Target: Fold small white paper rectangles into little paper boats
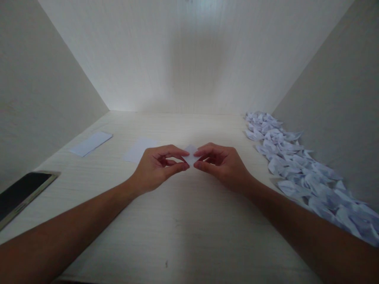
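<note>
A small folded piece of white paper [191, 154] is held between both hands at the middle of the table. My left hand [160, 163] pinches its left side between thumb and fingers. On the opposite side, my right hand [220, 161] pinches the paper in the same way. The fingertips of the two hands are close together, with the paper showing in the gap and its pointed top facing away from me. Fingers cover its left and right edges.
Flat white paper [139, 150] lies just beyond my left hand. Farther left are a stack of white paper strips [91, 143] and a phone [25, 191]. Many folded white paper pieces [296, 169] line the right side. Panels enclose the table [177, 236] at back and sides.
</note>
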Motion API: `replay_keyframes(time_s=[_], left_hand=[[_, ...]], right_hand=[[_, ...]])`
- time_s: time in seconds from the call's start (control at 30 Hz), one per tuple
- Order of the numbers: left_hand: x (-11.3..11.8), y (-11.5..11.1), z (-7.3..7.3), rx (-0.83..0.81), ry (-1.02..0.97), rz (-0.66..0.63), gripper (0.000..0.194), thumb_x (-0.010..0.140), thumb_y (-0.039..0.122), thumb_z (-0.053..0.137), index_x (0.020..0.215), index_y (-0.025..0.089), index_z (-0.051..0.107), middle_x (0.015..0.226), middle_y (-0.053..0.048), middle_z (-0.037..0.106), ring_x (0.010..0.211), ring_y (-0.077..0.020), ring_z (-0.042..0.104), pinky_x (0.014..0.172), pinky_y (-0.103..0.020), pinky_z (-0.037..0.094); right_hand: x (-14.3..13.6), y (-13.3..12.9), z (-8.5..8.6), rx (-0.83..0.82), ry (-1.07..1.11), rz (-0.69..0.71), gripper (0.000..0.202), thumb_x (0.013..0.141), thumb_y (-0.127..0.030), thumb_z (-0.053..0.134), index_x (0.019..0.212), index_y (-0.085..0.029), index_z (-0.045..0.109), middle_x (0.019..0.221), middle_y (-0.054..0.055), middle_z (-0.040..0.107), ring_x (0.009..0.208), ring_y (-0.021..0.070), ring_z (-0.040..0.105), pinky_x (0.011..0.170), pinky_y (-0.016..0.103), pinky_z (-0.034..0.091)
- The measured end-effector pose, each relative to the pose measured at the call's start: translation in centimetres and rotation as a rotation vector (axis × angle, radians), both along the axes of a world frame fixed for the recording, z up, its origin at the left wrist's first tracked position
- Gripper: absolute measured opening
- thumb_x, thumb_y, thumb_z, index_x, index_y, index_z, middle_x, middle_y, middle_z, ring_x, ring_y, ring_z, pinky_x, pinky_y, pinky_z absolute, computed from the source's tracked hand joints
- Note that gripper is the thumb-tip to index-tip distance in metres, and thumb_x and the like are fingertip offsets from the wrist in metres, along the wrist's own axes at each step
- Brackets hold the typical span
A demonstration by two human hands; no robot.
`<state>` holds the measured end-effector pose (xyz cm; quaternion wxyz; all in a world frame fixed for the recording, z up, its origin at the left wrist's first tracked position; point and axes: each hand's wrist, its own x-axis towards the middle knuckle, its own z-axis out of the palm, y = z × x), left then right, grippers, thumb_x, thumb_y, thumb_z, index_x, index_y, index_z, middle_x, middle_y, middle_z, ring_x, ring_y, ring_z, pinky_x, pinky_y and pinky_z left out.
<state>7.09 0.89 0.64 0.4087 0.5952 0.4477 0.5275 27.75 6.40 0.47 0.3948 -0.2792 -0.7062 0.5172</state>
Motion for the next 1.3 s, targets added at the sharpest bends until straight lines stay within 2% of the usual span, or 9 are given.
replay_keyframes(time_s=[0.1,0.23,0.47,0.73,0.83,1.0,1.1,1.2,1.3], left_hand=[[-0.1,0.1,-0.3,0.006,-0.06,-0.064,0.03,0.07,0.017,0.086,0.099,0.02,0.078,0.094,-0.005,0.076,0.078,-0.0184,0.075,0.072,-0.03,0.065],[-0.2,0.1,-0.3,-0.058,-0.126,-0.086,0.039,0.07,0.013,0.086,0.108,0.02,0.076,0.079,-0.003,0.078,0.07,-0.0184,0.076,0.071,-0.031,0.066],[-0.3,0.1,-0.1,-0.103,-0.098,-0.027,0.034,0.068,0.014,0.089,0.1,0.017,0.078,0.075,-0.004,0.079,0.068,-0.0183,0.077,0.07,-0.027,0.065],[-0.4,0.3,-0.5,-0.079,-0.113,-0.068,0.028,0.068,0.012,0.088,0.094,0.018,0.079,0.078,-0.002,0.079,0.07,-0.0139,0.076,0.07,-0.021,0.064],[-0.3,0.3,-0.5,-0.087,-0.153,-0.107,0.029,0.07,0.012,0.087,0.096,0.019,0.078,0.078,-0.001,0.079,0.07,-0.0142,0.076,0.069,-0.023,0.066],[-0.1,0.2,-0.3,-0.082,-0.206,-0.088,0.022,0.072,0.011,0.086,0.091,0.018,0.079,0.076,0.0,0.078,0.067,-0.0134,0.075,0.067,-0.024,0.067],[0.0,0.1,-0.3,-0.07,-0.251,-0.105,0.022,0.073,0.008,0.084,0.091,0.019,0.079,0.08,0.0,0.079,0.069,-0.0134,0.076,0.069,-0.023,0.067],[0.2,-0.1,-0.3,-0.061,-0.32,-0.119,0.022,0.075,0.008,0.083,0.092,0.02,0.079,0.082,0.001,0.079,0.07,-0.0136,0.076,0.069,-0.023,0.067],[0.5,-0.4,-0.3,-0.039,-0.336,-0.116,0.022,0.075,0.008,0.083,0.092,0.021,0.079,0.083,0.0,0.079,0.071,-0.0144,0.076,0.069,-0.025,0.067]], right_hand=[[0.1,0.0,0.1,0.04,-0.007,-0.012,0.019,0.076,-0.035,0.082,0.088,-0.022,0.075,0.087,0.003,0.073,0.073,0.0149,0.067,0.068,0.03,0.055],[0.1,0.0,0.2,0.04,-0.012,-0.016,0.021,0.073,-0.031,0.084,0.088,-0.021,0.074,0.082,0.002,0.072,0.069,0.014,0.066,0.066,0.029,0.055],[0.1,0.0,0.3,-0.036,-0.009,0.018,0.028,0.067,-0.03,0.088,0.089,-0.02,0.073,0.078,0.001,0.071,0.068,0.0138,0.065,0.065,0.029,0.053],[0.1,0.1,0.1,-0.129,-0.016,0.047,0.027,0.072,-0.037,0.085,0.088,-0.019,0.074,0.074,0.0,0.07,0.062,0.0123,0.063,0.058,0.026,0.049],[-0.1,0.1,-0.2,0.003,-0.018,-0.02,0.021,0.076,-0.037,0.083,0.086,-0.02,0.075,0.077,0.001,0.073,0.066,0.0138,0.065,0.061,0.028,0.051],[-0.2,-0.3,-0.2,0.359,0.005,-0.11,0.006,0.083,-0.024,0.078,0.088,-0.023,0.077,0.088,0.002,0.076,0.079,0.0156,0.07,0.069,0.028,0.056],[-0.2,-0.7,0.1,0.538,-0.009,-0.149,0.008,0.084,-0.019,0.077,0.091,-0.023,0.077,0.094,0.003,0.076,0.079,0.0144,0.071,0.067,0.026,0.057],[-0.2,-1.1,0.4,0.644,-0.026,-0.179,0.012,0.083,-0.017,0.078,0.094,-0.022,0.077,0.098,0.005,0.076,0.073,0.0129,0.07,0.065,0.025,0.058],[-0.4,-1.5,0.5,0.665,-0.008,-0.186,0.015,0.082,-0.014,0.077,0.096,-0.02,0.077,0.099,0.006,0.076,0.072,0.0125,0.07,0.062,0.024,0.058]])
